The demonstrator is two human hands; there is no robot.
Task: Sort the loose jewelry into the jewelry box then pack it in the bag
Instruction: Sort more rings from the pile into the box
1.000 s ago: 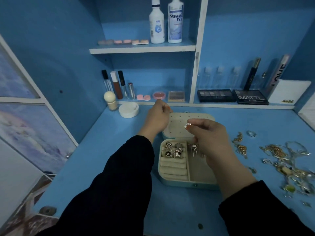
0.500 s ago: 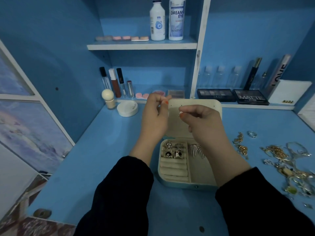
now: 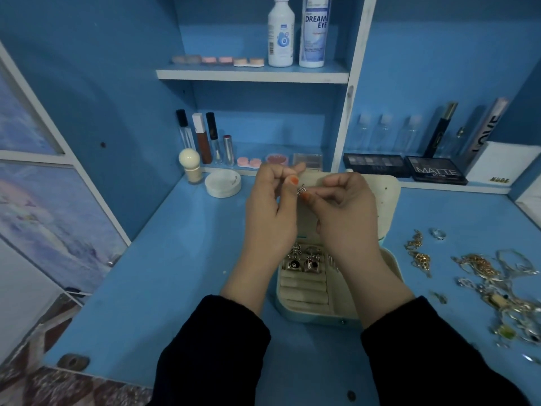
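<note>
Home dressing nook, vanity setup. Blue desk (image 3: 164, 273) with built-in shelving, split by white divider (image 3: 348, 118).
- Left of divider, upper shelf: two lens-solution bottles (image 3: 314, 30), row of contact lens cases (image 3: 248, 61).
- Left of divider, lower: lip gloss tubes (image 3: 202, 139), round powder compact (image 3: 223, 183).
- Right of divider: eyeshadow palettes (image 3: 436, 169), clear travel bottles (image 3: 383, 133).
- In front of divider: open jewelry box (image 3: 310, 315).
- Farther right: loose jewelry (image 3: 483, 273) heaped on desk.

A small silver earring (image 3: 301, 190) sits pinched between the fingertips (image 3: 293, 180) of both hands. Below them lies the open cream jewelry box (image 3: 304, 291); loose jewelry (image 3: 480, 268) lies well to their right.
</note>
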